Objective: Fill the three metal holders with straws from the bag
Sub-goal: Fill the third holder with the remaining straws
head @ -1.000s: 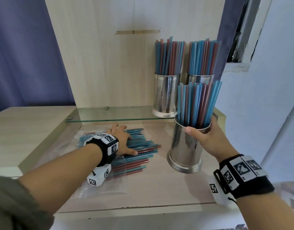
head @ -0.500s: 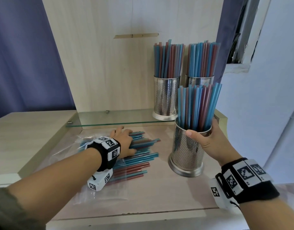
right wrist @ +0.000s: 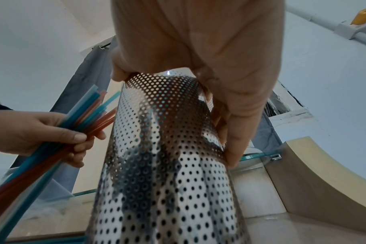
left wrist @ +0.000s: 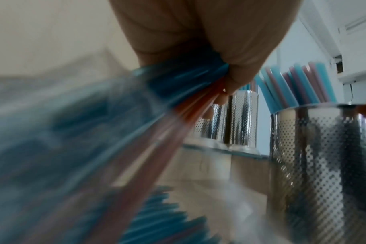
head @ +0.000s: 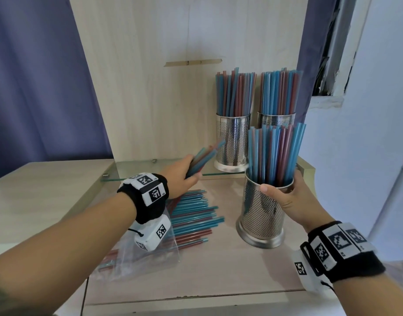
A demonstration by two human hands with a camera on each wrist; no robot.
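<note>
My left hand (head: 184,176) grips a bundle of blue and red straws (head: 205,157), lifted above the desk and pointing up and right; the same bundle (right wrist: 88,115) shows in the right wrist view. My right hand (head: 287,197) holds the near perforated metal holder (head: 262,213) by its rim; it stands on the desk with several blue and red straws upright in it. Two more straw-filled holders (head: 233,142) (head: 277,117) stand on the glass shelf behind. A clear plastic bag (head: 139,261) lies under my left forearm, with a pile of loose straws (head: 193,215) at its mouth.
A glass shelf (head: 150,168) runs along the wooden back panel (head: 161,99). A raised wooden ledge (head: 48,179) borders the left side, a curved wooden edge (right wrist: 316,184) the right. Blue curtain (head: 36,76) hangs at left, a white wall at right.
My left hand has closed round a bundle of straws and raised it off the pile toward the shelf. My right hand keeps its hold on the near holder.
</note>
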